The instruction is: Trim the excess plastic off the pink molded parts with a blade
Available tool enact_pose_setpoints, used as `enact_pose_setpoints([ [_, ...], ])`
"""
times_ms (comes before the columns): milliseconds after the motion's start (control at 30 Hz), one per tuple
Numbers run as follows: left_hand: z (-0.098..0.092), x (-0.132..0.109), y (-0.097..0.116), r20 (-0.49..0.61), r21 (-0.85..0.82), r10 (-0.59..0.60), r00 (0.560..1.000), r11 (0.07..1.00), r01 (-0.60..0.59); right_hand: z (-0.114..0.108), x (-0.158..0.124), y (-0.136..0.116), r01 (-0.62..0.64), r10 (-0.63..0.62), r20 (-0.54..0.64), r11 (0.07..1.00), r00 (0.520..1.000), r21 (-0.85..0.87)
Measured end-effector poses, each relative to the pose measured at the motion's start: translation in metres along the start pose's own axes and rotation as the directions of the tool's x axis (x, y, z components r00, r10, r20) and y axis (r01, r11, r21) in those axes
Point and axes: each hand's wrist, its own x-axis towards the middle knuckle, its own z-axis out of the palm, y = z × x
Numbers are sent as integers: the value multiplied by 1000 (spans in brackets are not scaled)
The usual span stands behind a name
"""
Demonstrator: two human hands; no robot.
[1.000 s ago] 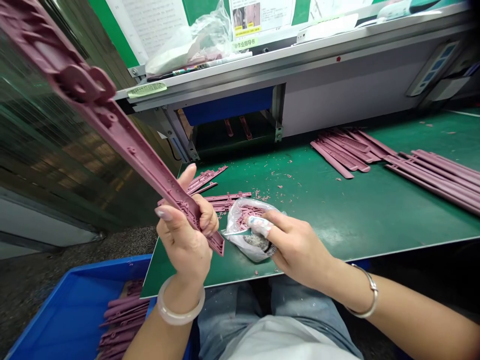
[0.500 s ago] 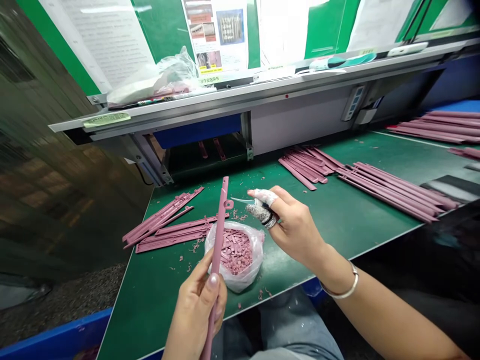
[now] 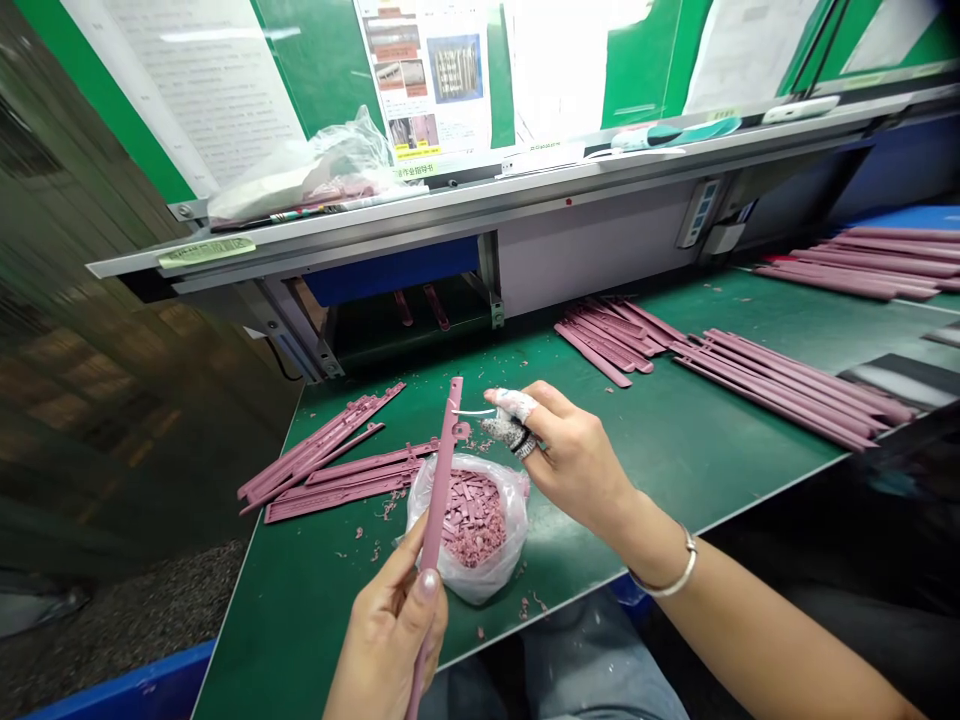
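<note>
Since the left grip [image 3: 390, 640] pinches a pink plastic strip [image 3: 439, 490] upright, the right grip [image 3: 574, 465] pinches a small blade [image 3: 472, 411] near it.

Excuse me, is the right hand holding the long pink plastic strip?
No, the left hand grips the pink plastic strip, while the right hand holds a small blade.

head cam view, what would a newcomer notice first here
The mauve plastic strip stands out at centre, held nearly upright in the left hand, with a thin blade beside it, pinched in the wrapped fingers of the right hand. Just below sits a clear plastic bag full of mauve offcuts on the green work mat. Rows of matching strips lie further right.
</note>
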Motion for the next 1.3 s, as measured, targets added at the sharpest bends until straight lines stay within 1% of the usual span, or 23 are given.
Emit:
enact_pose_setpoints([
  [100, -3, -2, -2, 77, -12, -46, 996, 999, 47, 0, 11, 14, -70, 67, -43, 996, 997, -58],
  [167, -5, -3, -1, 173, -80, -89, 981, 991, 104, -1, 16, 22, -120, 114, -91, 991, 989, -56],
  [200, -5, -4, 0, 223, -138, -104, 969, 981, 137, -2, 18, 24, -127, 124, -109, 991, 986, -28],
  [267, -7, -3, 4, 299, -273, -120, 947, 940, 205, -1, 16, 22, -83, 92, -112, 994, 989, 76],
  [367, -12, 0, 11, 384, -421, -122, 915, 859, 291, 2, 6, 12, 10, 2, -58, 979, 998, 202],
  [433, -15, 2, 14, 450, -467, -118, 885, 814, 346, 5, 0, 6, 41, -33, -37, 971, 999, 234],
  [533, -17, 3, 15, 517, -492, -109, 849, 774, 399, 8, -5, 3, 61, -51, -46, 967, 998, 247],
  [633, -17, 2, 13, 539, -497, -110, 835, 759, 420, 8, -5, 4, 65, -55, -47, 966, 997, 250],
  [800, -16, 1, 9, 511, -486, -137, 848, 768, 417, 9, -3, 4, 58, -50, -43, 975, 998, 217],
  [1033, -21, 5, 1, 495, -459, -154, 855, 790, 407, 12, 8, 9, 10, -4, -52, 994, 999, 108],
  [1167, -24, 9, 3, 479, -490, -163, 863, 766, 416, 20, 11, 11, -39, 39, -18, 999, 999, -11],
  [1233, -25, 11, 5, 502, -503, -149, 852, 751, 428, 24, 11, 12, -45, 45, -14, 999, 999, -31],
  [1300, -26, 12, 4, 556, -506, -126, 822, 733, 455, 26, 12, 16, -47, 47, -20, 999, 999, -23],
])
